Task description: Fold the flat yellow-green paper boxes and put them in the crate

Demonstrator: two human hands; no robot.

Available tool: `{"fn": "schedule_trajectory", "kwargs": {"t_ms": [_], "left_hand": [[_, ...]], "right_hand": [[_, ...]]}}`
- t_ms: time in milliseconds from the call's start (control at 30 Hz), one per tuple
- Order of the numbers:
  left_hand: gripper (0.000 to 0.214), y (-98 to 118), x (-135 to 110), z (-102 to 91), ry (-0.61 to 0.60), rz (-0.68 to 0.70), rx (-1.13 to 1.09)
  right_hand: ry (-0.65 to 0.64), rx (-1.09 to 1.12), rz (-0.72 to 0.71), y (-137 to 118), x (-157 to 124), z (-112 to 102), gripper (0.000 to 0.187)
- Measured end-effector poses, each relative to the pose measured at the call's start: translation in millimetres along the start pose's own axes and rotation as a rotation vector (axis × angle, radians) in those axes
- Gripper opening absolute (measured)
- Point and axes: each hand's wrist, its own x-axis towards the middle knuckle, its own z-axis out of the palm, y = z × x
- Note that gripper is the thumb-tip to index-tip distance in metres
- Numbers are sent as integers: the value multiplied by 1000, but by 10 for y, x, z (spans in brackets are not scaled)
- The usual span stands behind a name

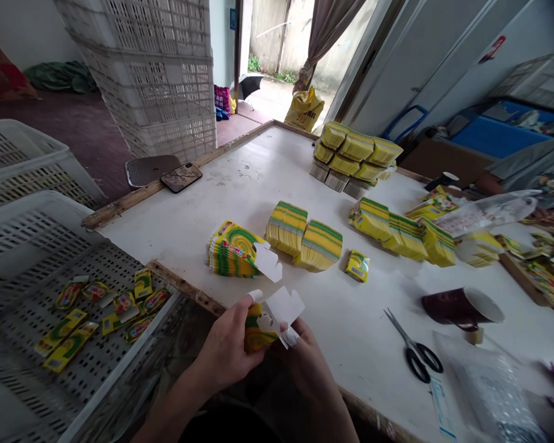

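Head view: left hand and right hand meet, fingers gripping one yellow carton.

Black-handled scissors lay at the lower right of the white surface, near a maroon mug tipped on its side. A phone rested by the upper-left edge, with stacked white crates behind it.

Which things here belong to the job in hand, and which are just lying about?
In hand: left hand and right hand, both holding one carton; stack of flat cartons just beyond; loose cartons in the crate.
Lying about: scissors, mug, phone.
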Motion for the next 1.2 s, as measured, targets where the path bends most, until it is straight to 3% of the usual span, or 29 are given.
{"fn": "schedule_trajectory", "kwargs": {"t_ms": [133,200,333,733,1033,1200], "left_hand": [[72,-35,2,51,222,170,245],[68,-37,5,51,273,218,319],[63,-12,12,11,265,267,359],[68,37,-49,-11,319,241,366],[79,11,-64,-48,262,167,282],[80,11,-67,-65,146,212,234]], "right_hand": [[-35,-77,-34,1,20,4,43],[-59,-128,-97,-14,40,10,42],[-81,-193,-189,-37,53,57,33],[-17,124,54,66,44,125,12],[-80,167,-9,142,-41,122,34],[-77,93,-58,103,-58,102,25]]}}
